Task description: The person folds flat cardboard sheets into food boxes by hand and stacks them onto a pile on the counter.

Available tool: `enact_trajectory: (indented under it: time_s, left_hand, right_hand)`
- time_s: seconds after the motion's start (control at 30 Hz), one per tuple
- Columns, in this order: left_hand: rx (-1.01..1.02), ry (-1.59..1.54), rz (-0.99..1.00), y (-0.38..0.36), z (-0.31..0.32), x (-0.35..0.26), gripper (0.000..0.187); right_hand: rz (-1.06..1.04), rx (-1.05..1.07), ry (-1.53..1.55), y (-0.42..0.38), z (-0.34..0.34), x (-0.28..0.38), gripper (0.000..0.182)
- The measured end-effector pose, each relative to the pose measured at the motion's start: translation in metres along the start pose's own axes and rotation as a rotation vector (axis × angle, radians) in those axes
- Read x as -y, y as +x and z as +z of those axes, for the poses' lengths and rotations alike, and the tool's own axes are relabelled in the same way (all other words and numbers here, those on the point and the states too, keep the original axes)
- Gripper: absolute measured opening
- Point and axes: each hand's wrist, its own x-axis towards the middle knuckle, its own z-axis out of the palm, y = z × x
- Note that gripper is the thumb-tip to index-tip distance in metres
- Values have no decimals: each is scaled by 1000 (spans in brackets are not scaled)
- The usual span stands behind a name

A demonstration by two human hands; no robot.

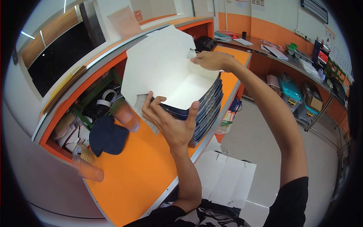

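An open cardboard box (194, 87), white inside and dark blue outside, sits on top of a stack of dark blue boxes (208, 113) at the table's edge. Its wide white lid (151, 60) is folded open toward the far left. My left hand (174, 126) grips the near corner, fingers curled over the rim on the left and thumb raised at the right. At the far right corner my right hand (213, 60) holds the box near the lid's notched flap, fingers close together; part of its grip is hidden.
The orange table (143, 166) bears a dark blue cap (107, 136), an orange-tinted cup (124, 115) and another clear cup (89, 168). Flat white cardboard (227, 176) lies below the table edge. Tape rolls (104, 102) sit on the shelf. A long counter (280, 56) stands behind.
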Motion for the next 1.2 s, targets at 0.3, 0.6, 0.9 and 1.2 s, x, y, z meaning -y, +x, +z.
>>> enact_trajectory:
  time_s: [0.3, 0.6, 0.9, 1.2]
  left_hand:
    - [29, 20, 14, -6, 3, 8, 89]
    - [-178, -545, -73, -8, 4, 12, 81]
    - [-79, -162, 29, -11, 5, 12, 62]
    - [-80, -209, 23, -23, 13, 8, 89]
  right_hand:
    - [96, -25, 70, -1, 3, 3, 63]
    - [155, -152, 28, -5, 12, 3, 71]
    - [236, 41, 62, -3, -3, 13, 85]
    - [294, 68, 60, -5, -2, 9, 88]
